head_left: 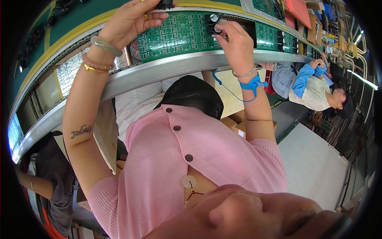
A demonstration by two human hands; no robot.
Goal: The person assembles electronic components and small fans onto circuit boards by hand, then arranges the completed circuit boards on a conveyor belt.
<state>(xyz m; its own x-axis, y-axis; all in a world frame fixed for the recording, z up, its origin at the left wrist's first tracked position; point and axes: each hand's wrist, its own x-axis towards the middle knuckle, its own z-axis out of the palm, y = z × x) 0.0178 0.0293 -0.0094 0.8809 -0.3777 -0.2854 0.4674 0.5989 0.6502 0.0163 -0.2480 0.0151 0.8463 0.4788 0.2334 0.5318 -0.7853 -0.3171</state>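
A green circuit board panel point(175, 36) lies along the metal line in front of me. Over its right end, my right hand point(238, 40) pinches a black cylindrical capacitor with a silver top point(217, 28) between thumb and fingers. Another silver-topped capacitor point(214, 18) stands right beside those fingertips. My left hand point(133, 20) is raised over the panel's left part, its fingers curled around black parts with thin pins point(164, 4), partly cut off by the upper edge of the picture. A blue wrist strap point(254, 83) with a cord circles my right wrist.
A metal rail point(171, 67) runs along the near side of the panel. Farther right sits another green board point(268, 38) bearing black parts. More black parts point(32, 42) lie on the green surface at left. Co-workers point(314, 89) point(55, 195) are at both sides.
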